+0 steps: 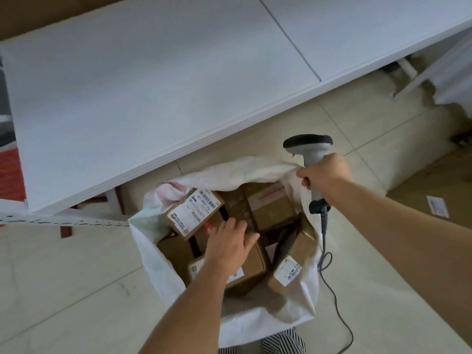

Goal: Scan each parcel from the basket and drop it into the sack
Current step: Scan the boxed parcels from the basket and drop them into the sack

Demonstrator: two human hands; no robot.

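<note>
Left hand: your left hand (229, 245) reaches down into the mouth of the sack (265, 320), fingers spread and relaxed, grasping nothing — the palm hovers on or just above a brown parcel (251, 267); contact cannot be told.
Right hand: your right hand (325, 175) is clenched round the grey handle of the scanner (310, 146), and the same fingers seem to pinch the sack's rim just beside the handle.
Scanner: its dark head points away from you, above and beyond your right hand; its cable (329, 282) hangs below that hand and trails over the floor (63, 290).
Sack: white, open, between your two forearms, standing on the floor.
Parcels: several cardboard boxes lie inside — a labelled box (194, 213) just beyond your left hand, a larger box (270, 205) between your hands, a tilted labelled box (291, 264) to the right of your left hand.
Desk: the white desk (153, 85) lies well beyond both hands.
</note>
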